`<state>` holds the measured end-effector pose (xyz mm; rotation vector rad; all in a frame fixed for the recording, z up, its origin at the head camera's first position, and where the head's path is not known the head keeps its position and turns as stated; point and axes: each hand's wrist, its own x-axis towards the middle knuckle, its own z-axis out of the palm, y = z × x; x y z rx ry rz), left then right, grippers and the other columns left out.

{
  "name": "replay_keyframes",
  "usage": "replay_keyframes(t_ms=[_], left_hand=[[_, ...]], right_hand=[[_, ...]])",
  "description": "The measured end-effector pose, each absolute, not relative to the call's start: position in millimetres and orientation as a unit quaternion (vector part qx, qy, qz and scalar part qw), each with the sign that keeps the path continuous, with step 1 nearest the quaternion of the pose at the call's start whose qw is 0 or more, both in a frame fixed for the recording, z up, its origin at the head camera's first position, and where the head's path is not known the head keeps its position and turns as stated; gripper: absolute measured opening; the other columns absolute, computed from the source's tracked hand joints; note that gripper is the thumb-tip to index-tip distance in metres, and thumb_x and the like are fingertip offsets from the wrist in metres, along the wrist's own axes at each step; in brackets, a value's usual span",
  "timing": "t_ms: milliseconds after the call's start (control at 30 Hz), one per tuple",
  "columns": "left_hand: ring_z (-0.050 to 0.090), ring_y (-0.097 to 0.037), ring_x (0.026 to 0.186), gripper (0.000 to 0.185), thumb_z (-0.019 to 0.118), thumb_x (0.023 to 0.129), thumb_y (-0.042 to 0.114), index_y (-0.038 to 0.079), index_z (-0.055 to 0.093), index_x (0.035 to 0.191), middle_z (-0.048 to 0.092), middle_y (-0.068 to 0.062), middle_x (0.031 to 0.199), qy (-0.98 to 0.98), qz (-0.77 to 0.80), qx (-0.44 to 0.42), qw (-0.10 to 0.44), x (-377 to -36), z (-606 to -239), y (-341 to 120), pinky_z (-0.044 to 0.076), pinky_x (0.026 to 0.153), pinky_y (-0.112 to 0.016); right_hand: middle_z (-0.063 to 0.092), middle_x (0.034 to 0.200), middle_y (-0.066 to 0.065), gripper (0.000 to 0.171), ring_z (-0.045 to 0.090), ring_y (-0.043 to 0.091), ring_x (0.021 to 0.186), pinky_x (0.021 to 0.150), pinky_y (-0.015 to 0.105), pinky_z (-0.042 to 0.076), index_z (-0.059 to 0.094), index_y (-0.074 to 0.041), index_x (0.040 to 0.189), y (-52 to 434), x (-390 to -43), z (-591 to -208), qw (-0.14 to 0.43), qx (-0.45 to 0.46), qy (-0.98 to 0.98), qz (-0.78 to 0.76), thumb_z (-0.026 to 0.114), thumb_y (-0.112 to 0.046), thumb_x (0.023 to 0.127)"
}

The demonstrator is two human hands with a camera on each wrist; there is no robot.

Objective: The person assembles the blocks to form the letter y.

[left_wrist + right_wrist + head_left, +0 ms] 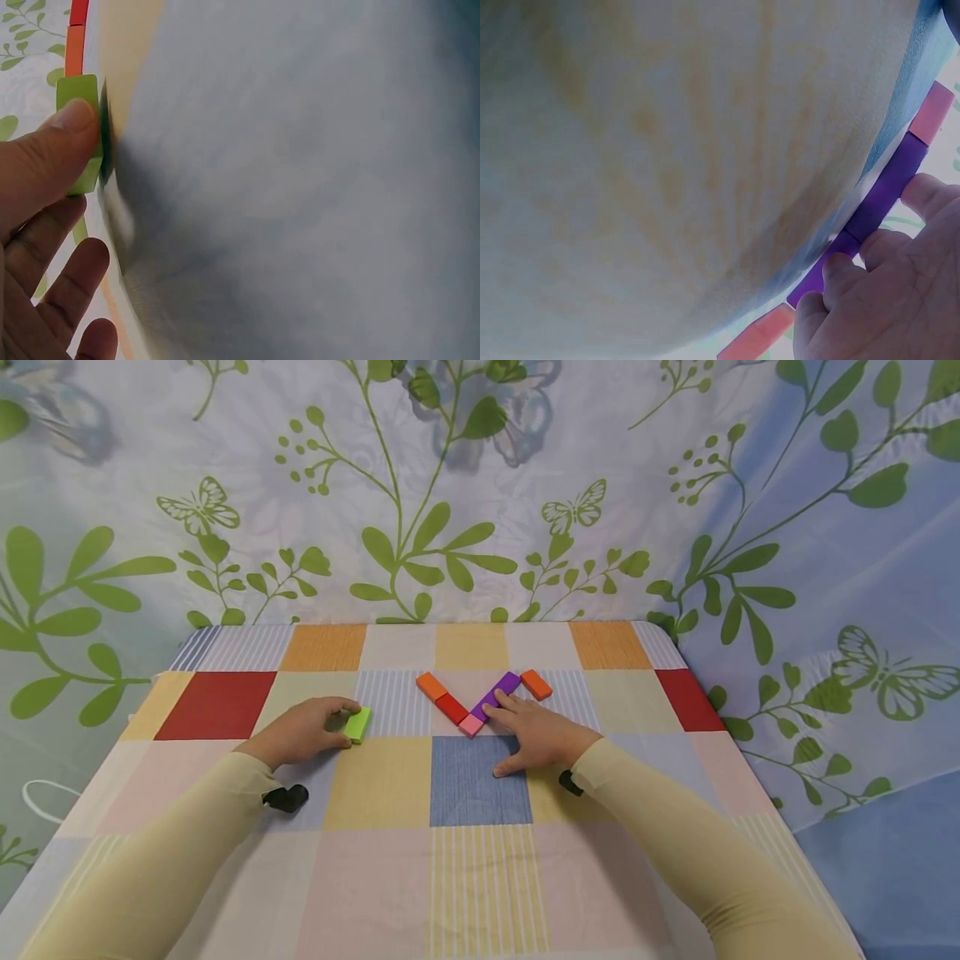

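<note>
My left hand [303, 731] pinches a lime green block [358, 725] at the left of the blocks, over the patchwork cloth. In the left wrist view the thumb lies on the face of the green block [88, 142]. My right hand [546, 735] rests its fingertips along two purple blocks [889, 184] set end to end, its fingers spread. A pink block [471, 725] sits at the near end of the purple row, forming the point of a V. The other side of the V is a red block [452, 709] and an orange block [431, 686].
Beside the far end of the purple row lies another orange block [536, 685], set at a different angle. The patchwork tablecloth [480, 893] covers the table. A leaf-patterned curtain [480, 485] hangs behind the table and along its right side.
</note>
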<state>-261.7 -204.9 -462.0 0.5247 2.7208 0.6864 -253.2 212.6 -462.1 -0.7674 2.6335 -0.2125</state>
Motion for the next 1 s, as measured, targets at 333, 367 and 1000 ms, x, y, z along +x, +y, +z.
replay_keyframes(t_ms=[333, 367, 1000], left_hand=[[0.051, -0.043, 0.142, 0.06, 0.082, 0.091, 0.024, 0.015, 0.06, 0.146, 0.057, -0.02, 0.152, 0.941, 0.244, 0.184, 0.147, -260, -459, -200, 0.038, 0.118, -0.064], [0.051, -0.043, 0.142, 0.06, 0.083, 0.091, 0.024, 0.015, 0.06, 0.146, 0.057, -0.02, 0.152, 0.94, 0.244, 0.187, 0.147, -260, -459, -200, 0.038, 0.118, -0.064], [0.056, -0.039, 0.137, 0.057, 0.084, 0.09, 0.023, 0.016, 0.063, 0.142, 0.061, -0.014, 0.148, 0.934, 0.239, 0.225, 0.145, -253, -456, -166, 0.042, 0.116, -0.061]], right_hand=[[0.007, 0.179, 0.009, 0.115, 0.011, 0.034, 0.165, 0.132, 0.051, 0.015, 0.02, -0.024, 0.17, 212, -253, -460, 0.198, -0.27, 0.939, -0.074, 0.079, -0.069, 0.081], [0.007, 0.179, 0.009, 0.115, 0.011, 0.035, 0.165, 0.132, 0.051, 0.016, 0.02, -0.024, 0.17, 212, -253, -460, 0.197, -0.27, 0.939, -0.074, 0.079, -0.069, 0.081], [0.008, 0.179, 0.009, 0.116, 0.011, 0.034, 0.165, 0.132, 0.052, 0.017, 0.021, -0.025, 0.17, 214, -254, -465, 0.19, -0.276, 0.938, -0.086, 0.079, -0.07, 0.08]])
